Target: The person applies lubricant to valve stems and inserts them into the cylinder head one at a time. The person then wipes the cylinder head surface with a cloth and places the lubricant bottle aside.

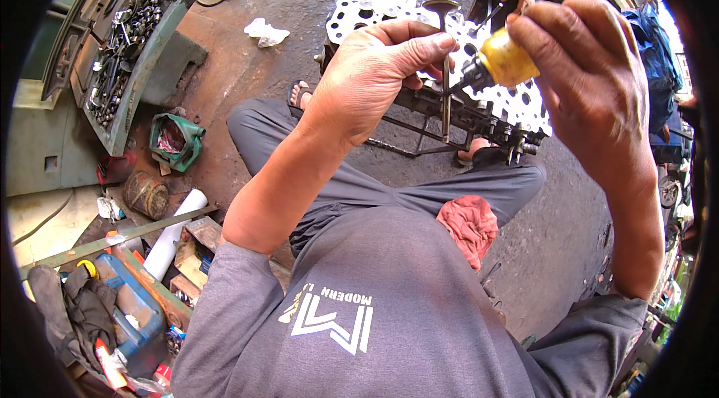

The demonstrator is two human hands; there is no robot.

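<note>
A valve (446,98) pinched over the near edge of the cylinder head (389,1).
Left hand (378,72) nips its stem, right hand (592,72) grips a yellow bottle (511,59) beside it. Looks stiff, fairly light, perhaps slick; best held under the disc (442,5).

Grey short-sleeved T-shirt (427,286); white angular print (320,327), left of middle; loose dark-grey trousers (344,179); left hand (382,72), right hand (592,72) bare

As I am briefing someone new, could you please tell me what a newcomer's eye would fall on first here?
Probably the yellow bottle in the right grip, its dark nozzle close to the metal valve in the left grip. Next comes the bright, holed block just beyond, then the red cloth by the right thigh.
</note>
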